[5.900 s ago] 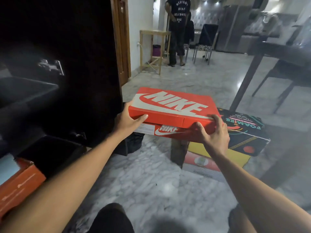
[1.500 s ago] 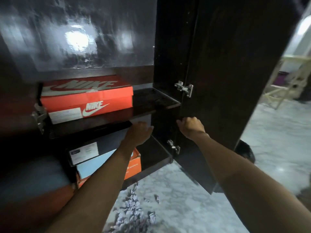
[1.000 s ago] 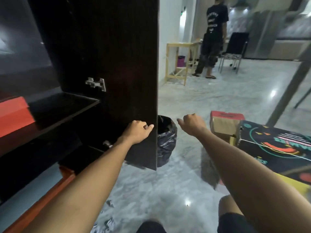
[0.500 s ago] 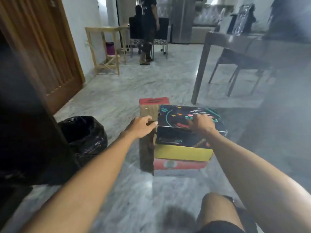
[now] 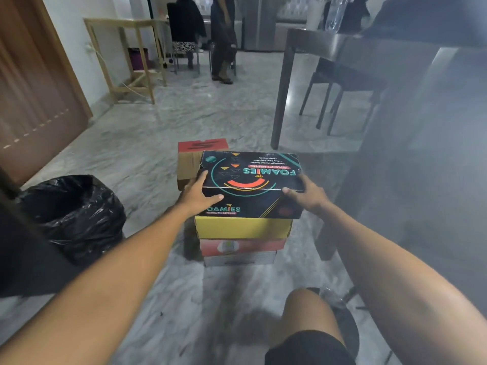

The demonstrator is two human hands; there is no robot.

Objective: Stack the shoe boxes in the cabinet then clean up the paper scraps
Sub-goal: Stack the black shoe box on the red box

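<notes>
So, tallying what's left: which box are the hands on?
The black Foamies box, topmost of the pile, above the yellow box; both hands grip its ends.

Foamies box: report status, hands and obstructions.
Left hand and right hand grip the black Foamies box by its ends. It tops the stack, on the yellow box. Nothing blocking.

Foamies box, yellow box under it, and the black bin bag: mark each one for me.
Foamies box (image 5: 250, 172): head view, on its printed lid.
yellow box (image 5: 242, 227): head view, on its near side wall.
black bin bag (image 5: 76, 214): head view, on the crinkled plastic front.
</notes>
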